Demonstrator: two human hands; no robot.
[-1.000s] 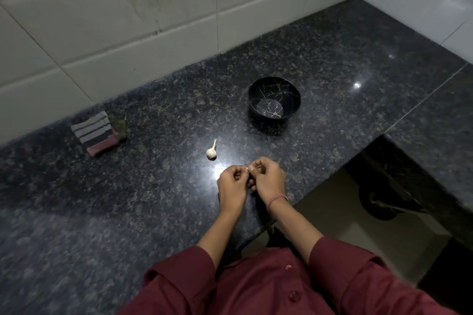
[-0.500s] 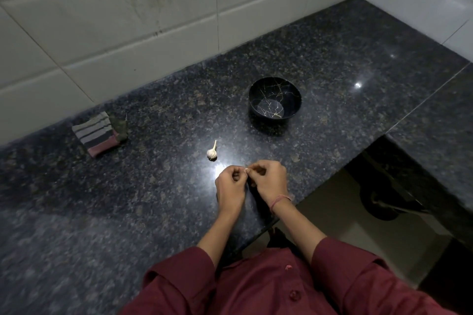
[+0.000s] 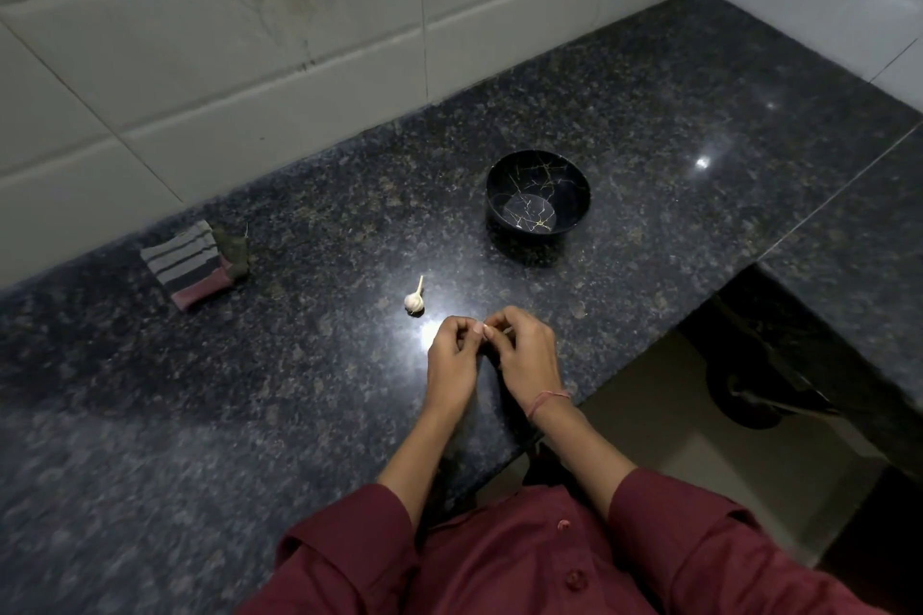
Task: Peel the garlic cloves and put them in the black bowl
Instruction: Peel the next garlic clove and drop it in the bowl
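A small garlic bulb point(image 3: 414, 301) with a short stalk lies on the dark granite counter point(image 3: 249, 389). Just to its right, my left hand point(image 3: 452, 359) and my right hand point(image 3: 527, 354) meet fingertip to fingertip low over the counter. Both pinch a small garlic clove point(image 3: 485, 328) between them, and the fingers hide nearly all of it. The black bowl point(image 3: 579, 194) with thin gold lines stands beyond my hands, to the upper right. I see nothing lying inside the bowl.
A folded striped cloth point(image 3: 192, 263) lies at the left near the tiled wall point(image 3: 249, 65). The counter's front edge drops off just right of my right wrist, with floor below. A second counter slab point(image 3: 849, 239) joins at the right.
My hands have stayed in the same spot; only the fingers have shifted slightly around the clove. The bulb, bowl and cloth have not moved.
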